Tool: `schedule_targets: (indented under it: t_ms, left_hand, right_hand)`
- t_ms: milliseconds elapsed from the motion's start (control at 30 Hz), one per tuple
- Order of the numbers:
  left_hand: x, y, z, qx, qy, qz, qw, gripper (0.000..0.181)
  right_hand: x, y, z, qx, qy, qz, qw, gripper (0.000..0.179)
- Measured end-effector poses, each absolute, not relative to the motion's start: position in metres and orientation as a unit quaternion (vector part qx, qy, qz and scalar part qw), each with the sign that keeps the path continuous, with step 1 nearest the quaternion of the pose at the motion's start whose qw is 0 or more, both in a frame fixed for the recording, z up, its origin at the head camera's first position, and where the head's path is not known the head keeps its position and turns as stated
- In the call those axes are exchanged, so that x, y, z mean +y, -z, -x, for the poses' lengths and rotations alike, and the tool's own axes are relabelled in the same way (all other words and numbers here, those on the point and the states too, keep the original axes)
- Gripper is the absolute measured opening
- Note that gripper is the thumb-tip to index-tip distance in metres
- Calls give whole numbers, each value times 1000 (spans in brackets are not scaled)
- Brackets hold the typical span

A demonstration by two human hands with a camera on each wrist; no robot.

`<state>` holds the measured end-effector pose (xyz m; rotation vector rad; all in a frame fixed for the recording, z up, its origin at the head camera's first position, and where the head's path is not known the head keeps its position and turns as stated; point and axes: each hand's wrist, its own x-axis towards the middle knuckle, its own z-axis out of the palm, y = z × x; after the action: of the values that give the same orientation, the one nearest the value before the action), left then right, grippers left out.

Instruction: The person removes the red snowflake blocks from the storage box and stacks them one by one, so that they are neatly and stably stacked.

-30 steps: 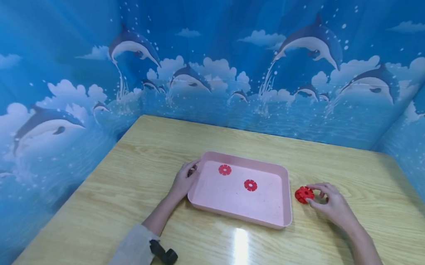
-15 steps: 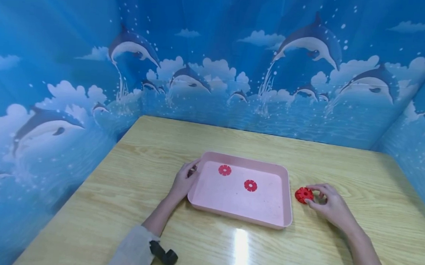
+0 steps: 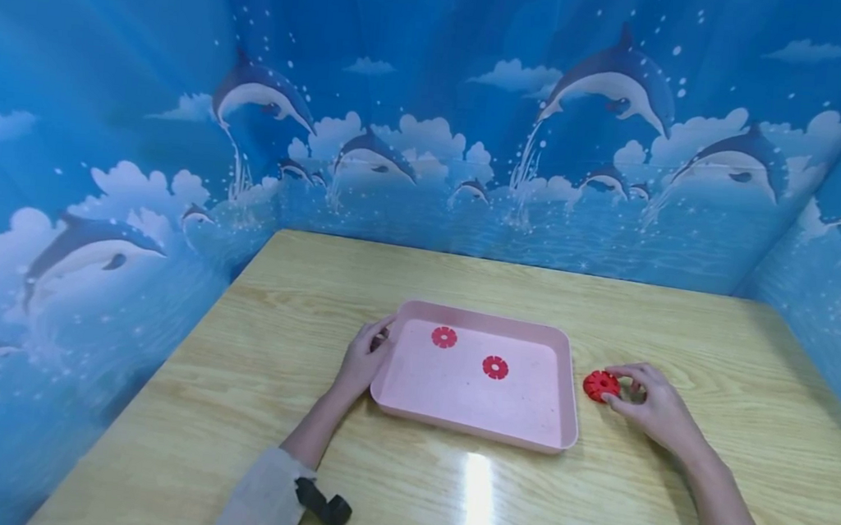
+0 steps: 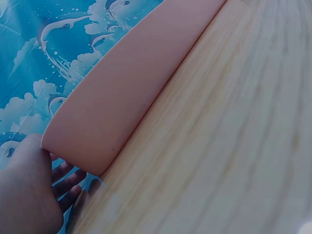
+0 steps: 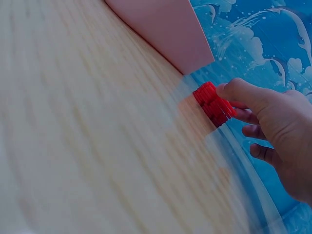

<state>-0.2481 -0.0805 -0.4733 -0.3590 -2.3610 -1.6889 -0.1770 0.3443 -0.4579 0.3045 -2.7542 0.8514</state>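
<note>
A pink tray (image 3: pixel 474 427) lies on the wooden table, holding two flat red snowflake discs, one (image 3: pixel 444 337) near its back left and another (image 3: pixel 495 367) near its middle. At the tray's left side my left hand (image 3: pixel 366 355) holds the wall; its thumb tip is hidden behind the wall in the left wrist view, while the other fingers curl outside. Right of the tray, my right hand (image 3: pixel 652 403) pinches a stack of red snowflake discs (image 5: pixel 213 104) between thumb and index finger. That stack sits on the table; its lower discs look slightly offset from the upper ones.
A blue curtain with dolphins (image 3: pixel 410 204) stands behind and beside the table (image 3: pixel 345 273). Black wrist cameras are strapped on both sleeves, the left one (image 3: pixel 323 504) over the table's front part. A bright light reflection (image 3: pixel 478 498) lies in front of the tray.
</note>
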Motion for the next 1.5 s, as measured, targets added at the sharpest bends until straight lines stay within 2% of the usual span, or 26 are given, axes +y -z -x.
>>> schedule_targets:
  t_ms: [1500]
  left_hand:
    - [-82, 473, 248, -800, 574, 132, 116, 40]
  right_hand:
    - [344, 460, 178, -945, -284, -101, 124, 39]
